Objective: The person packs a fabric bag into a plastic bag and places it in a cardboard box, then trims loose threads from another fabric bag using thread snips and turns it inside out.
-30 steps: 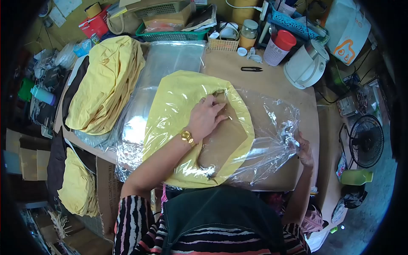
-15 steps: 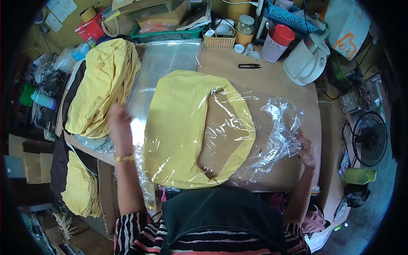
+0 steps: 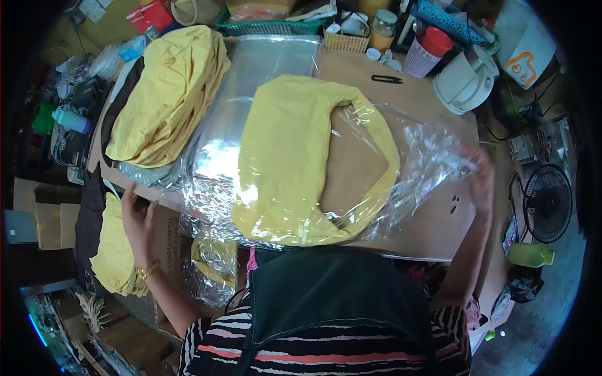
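Note:
A yellow cloth bag with a looped strap lies flat inside a clear plastic bag on the table. Its wide body is toward the left, and the strap opening faces right. My right hand, a little blurred, grips the gathered right end of the plastic. My left hand is empty, fingers apart, just off the table's front left edge. Close to it are a pile of yellow cloth bags on the table and another yellow stack lower down.
Flat clear plastic sleeves lie under and behind the yellow bag. Thread snips, a white kettle and a small basket stand toward the back. Several small dark bits lie at right. A fan is beyond the table.
My left hand has moved left and down, off the table edge, and its fingers have spread. My right hand has moved up and right, drawing the plastic end outward. The view has shifted.

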A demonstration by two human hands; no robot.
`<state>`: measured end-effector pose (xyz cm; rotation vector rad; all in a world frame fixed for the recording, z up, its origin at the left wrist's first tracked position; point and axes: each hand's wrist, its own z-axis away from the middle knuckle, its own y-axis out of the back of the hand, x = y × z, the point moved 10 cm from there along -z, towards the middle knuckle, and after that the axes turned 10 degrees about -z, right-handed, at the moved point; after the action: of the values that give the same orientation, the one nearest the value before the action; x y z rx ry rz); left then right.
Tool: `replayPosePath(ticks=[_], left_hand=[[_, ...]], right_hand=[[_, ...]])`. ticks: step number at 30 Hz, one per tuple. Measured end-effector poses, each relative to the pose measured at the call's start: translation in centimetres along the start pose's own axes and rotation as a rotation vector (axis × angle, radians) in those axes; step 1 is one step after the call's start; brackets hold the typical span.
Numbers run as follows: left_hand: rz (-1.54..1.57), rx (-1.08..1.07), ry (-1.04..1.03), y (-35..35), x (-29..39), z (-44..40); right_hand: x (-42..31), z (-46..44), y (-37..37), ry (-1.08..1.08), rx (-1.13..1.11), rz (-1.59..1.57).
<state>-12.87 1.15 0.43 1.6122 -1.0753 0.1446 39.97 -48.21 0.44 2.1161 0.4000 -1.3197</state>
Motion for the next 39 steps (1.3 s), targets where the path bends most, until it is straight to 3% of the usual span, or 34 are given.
replayPosePath(ticks=[1, 3, 6, 8, 10, 13, 14, 15, 18, 20, 21, 23, 25, 28, 30, 31, 33, 34, 36, 39], left_hand=[[-0.121, -0.083, -0.01, -1.5, -0.2, -0.8], [-0.251, -0.194, -0.136, -4.7, 2.6, -2.1], [-0.304, -0.037, -0.527, -9.7, 8.9, -1.8], [-0.306, -0.057, -0.58, -13.0, 12.0, -0.6], [-0.427, -0.192, -0.535, -18.4, 10.2, 0.5], [0.246, -0.824, -0.628, -25.6, 12.4, 8.9], [0.361, -0.92, -0.647, -27.0, 12.4, 9.4], [0.475, -1.023, -0.657, -28.4, 12.3, 10.0], [-0.044, -0.201, -0.461, -29.9, 7.3, 3.4], [0.705, 0.0, -0.107, -24.4, 7.8, 0.1], [1.594, -0.081, 0.221, -20.2, 11.0, -1.7], [1.384, -0.056, 0.265, -14.4, 11.4, -4.4], [1.22, -0.009, 0.185, -9.8, 12.0, -6.2], [1.047, -0.145, 0.14, -10.7, 8.1, -8.6], [0.323, -0.451, -0.042, -13.5, 8.4, -8.3], [-0.261, -0.393, -0.196, -14.2, 8.3, -8.6], [-0.462, -0.022, -0.355, -12.6, 10.8, -7.6], [-0.356, 0.033, -0.448, -12.1, 13.7, -7.3], [-0.014, -0.141, -0.771, -13.3, 22.5, -4.1], [0.276, -0.232, -1.026, -14.0, 35.7, 3.0]], right_hand=[[-6.2, -2.8, -1.0, 0.227, 0.017, 0.111], [-17.3, -6.3, -2.9, 0.455, 0.157, 0.254], [-29.8, -10.3, -6.6, 0.678, 0.288, 0.427], [-33.3, -14.3, -9.9, 0.713, 0.235, 0.493], [-34.7, -18.1, -12.1, 0.673, 0.182, 0.54], [-35.5, -22.0, -13.4, 0.627, 0.151, 0.565], [-35.7, -22.5, -13.2, 0.623, 0.153, 0.562], [-35.7, -22.9, -12.7, 0.62, 0.158, 0.554], [-34.8, -22.9, -10.2, 0.604, 0.158, 0.528], [-32.9, -22.4, -7.6, 0.576, 0.143, 0.519], [-31.4, -21.9, -6.0, 0.552, 0.126, 0.519], [-27.3, -20.7, -3.4, 0.472, 0.073, 0.525], [-21.3, -18.8, -0.7, 0.354, -0.011, 0.549], [-9.5, -13.3, 0.6, 0.122, -0.124, 0.556], [-1.5, -7.8, 0.1, -0.039, -0.049, 0.558], [1.6, -4.8, -0.7, -0.097, 0.031, 0.528], [4.9, 0.5, -3.6, -0.259, 0.217, 0.392], [3.1, 1.2, -5.8, -0.309, 0.155, 0.284], [0.2, 1.5, -9.5, -0.387, 0.003, 0.022], [-4.8, 0.8, -14.6, -0.399, -0.173, -0.336]])
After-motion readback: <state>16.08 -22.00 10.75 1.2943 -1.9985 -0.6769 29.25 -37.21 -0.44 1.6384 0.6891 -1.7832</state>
